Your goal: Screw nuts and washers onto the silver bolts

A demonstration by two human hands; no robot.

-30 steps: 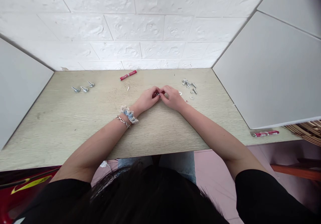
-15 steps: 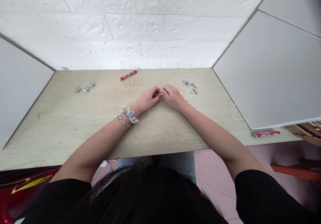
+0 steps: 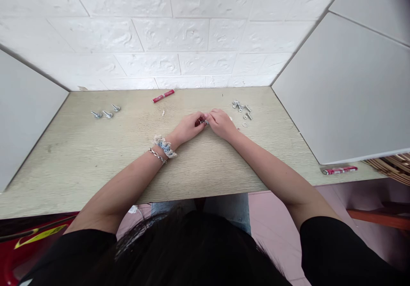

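My left hand (image 3: 189, 126) and my right hand (image 3: 220, 123) meet over the middle of the table (image 3: 198, 166), fingertips touching. Between them they pinch a small metal bolt (image 3: 205, 122), mostly covered by the fingers; whether a nut or washer is on it I cannot tell. To the right of my right hand lie several loose bolts and nuts (image 3: 238, 105), with a bolt (image 3: 249, 116) and a thin washer (image 3: 244, 125) nearer to me. Three bolts (image 3: 107, 114) with parts at their heads rest on the far left.
A red tube-like stick (image 3: 163, 96) lies near the white brick wall (image 3: 179, 64); a similar red stick (image 3: 340, 171) is at the right front edge. Grey panels (image 3: 346, 89) close off both sides. A wicker basket (image 3: 393, 166) stands beyond the right panel.
My fingers have shifted slightly around the bolt, which shows a little differently between them. Both hands stay in nearly the same place, and the loose parts on the table lie as before.
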